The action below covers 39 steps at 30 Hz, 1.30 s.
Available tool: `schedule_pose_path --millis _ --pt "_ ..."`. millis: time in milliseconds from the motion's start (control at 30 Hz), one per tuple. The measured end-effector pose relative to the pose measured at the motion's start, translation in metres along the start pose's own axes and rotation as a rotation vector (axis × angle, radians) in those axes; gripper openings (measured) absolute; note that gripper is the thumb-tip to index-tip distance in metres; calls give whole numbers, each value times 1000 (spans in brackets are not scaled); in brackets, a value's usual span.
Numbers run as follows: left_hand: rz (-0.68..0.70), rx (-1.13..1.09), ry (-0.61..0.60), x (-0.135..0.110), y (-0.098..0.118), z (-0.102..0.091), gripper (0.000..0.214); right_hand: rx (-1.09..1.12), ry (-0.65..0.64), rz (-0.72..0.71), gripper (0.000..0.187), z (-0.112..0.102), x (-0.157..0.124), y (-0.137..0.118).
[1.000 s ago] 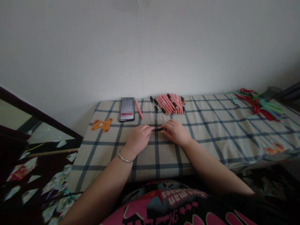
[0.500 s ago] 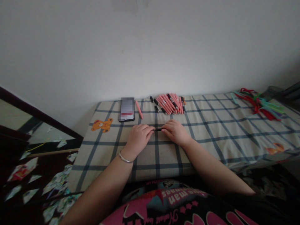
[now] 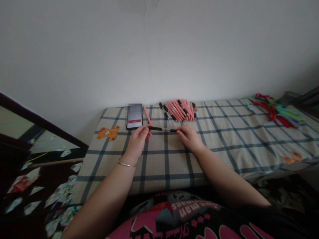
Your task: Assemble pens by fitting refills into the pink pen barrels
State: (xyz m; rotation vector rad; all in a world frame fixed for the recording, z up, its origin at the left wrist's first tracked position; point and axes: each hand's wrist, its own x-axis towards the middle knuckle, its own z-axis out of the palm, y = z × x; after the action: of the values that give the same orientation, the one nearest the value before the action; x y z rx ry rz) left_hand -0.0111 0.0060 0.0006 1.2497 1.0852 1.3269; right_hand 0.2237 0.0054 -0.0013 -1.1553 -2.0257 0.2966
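My left hand [image 3: 140, 135] is closed round the outer end of a slim black pen part [image 3: 156, 128]. Opposite it, my right hand [image 3: 188, 136] pinches the black end of a second pen part [image 3: 170, 130], which has a pale section toward the middle. The two parts lie in line above the cloth, their inner ends meeting or nearly so; whether they touch I cannot tell. Just behind my left fingers lies a single pink pen [image 3: 147, 114]. Beyond my hands is a pile of pink pens [image 3: 175, 111], with several short black pieces [image 3: 166, 116] among and beside it.
A phone [image 3: 135, 121] lies at the back left of the checked tablecloth [image 3: 159, 166]. Red, green and blue strips [image 3: 276, 113] are heaped at the far right. A wall [image 3: 159, 49] rises behind the table. Paper scraps [image 3: 59, 196] cover the floor to the left.
My hands have moved apart and slightly up, the left one going left. More of the black pen parts now shows between them, including the pale section. The pile has not moved.
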Motion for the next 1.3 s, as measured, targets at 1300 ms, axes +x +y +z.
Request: schedule_pose_path --millis 1300 --pt "-310 -734 -233 -6 19 7 34 -169 -57 -194 16 4 -1 -17"
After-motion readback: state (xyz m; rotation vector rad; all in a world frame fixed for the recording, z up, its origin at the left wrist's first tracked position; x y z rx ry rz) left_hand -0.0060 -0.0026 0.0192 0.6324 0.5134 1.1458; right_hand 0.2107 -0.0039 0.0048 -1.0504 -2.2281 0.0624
